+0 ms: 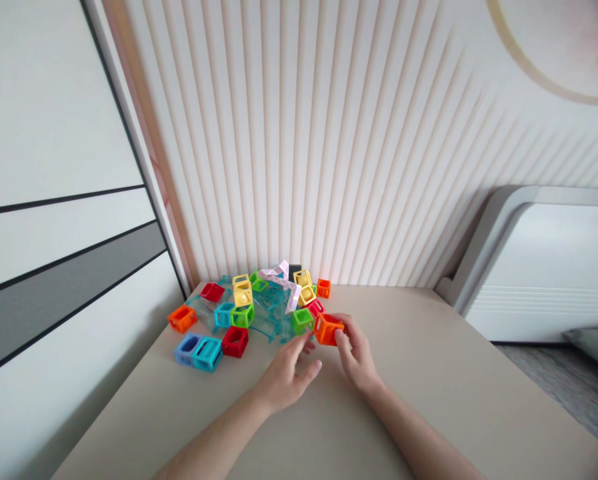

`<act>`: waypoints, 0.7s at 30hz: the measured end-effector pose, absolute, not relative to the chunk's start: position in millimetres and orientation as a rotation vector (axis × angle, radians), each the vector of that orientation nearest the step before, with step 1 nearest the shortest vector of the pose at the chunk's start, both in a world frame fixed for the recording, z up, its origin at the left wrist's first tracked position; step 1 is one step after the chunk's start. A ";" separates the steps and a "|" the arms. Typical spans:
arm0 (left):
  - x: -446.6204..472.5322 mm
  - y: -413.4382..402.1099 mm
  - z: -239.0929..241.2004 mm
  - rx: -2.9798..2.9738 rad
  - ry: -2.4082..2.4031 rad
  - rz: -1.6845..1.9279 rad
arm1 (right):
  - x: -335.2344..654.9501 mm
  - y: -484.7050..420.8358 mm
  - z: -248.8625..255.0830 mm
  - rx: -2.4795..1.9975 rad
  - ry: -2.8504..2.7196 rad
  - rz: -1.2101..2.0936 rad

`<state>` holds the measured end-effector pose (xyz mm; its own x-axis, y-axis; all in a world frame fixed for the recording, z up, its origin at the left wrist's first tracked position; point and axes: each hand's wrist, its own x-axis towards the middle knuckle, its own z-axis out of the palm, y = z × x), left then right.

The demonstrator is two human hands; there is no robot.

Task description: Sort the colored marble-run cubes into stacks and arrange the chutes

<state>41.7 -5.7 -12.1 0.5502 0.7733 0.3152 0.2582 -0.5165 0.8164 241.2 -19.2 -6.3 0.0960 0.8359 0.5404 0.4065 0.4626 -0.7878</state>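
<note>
Right hand (357, 353) pinches an orange open-frame cube (329, 329), thumb on near side, held at the front right edge of the toy pile, just beside a green open-frame cube (303, 321). Left hand (286, 377) has thumb and fingers spread, nothing visible in it; fingertips near the orange cube, contact can't be told. Step looks like handling or positioning this one cube. Next move likely calls for a steady right pinch and left fingers kept clear of the green cube. Pile sits on the beige tabletop (429, 373).
</note>
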 end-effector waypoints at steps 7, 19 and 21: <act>47.4 -8.5 -6.1 1.619 0.799 1.065 | 231.6 -31.9 -0.5 -1.012 -1.819 0.441; 47.5 -2.4 -1.6 1.261 0.659 1.002 | 234.2 -28.5 -7.0 -0.972 -1.887 0.398; 49.0 -4.4 -2.3 1.222 0.619 1.011 | 233.3 -27.0 -8.8 -0.970 -1.886 0.404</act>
<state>49.0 -4.4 -2.3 0.4512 0.8840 0.1220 -0.2935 0.0179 0.9558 233.3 -27.0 -8.8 -0.2407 0.7659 0.5962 0.4547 0.6316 -0.6279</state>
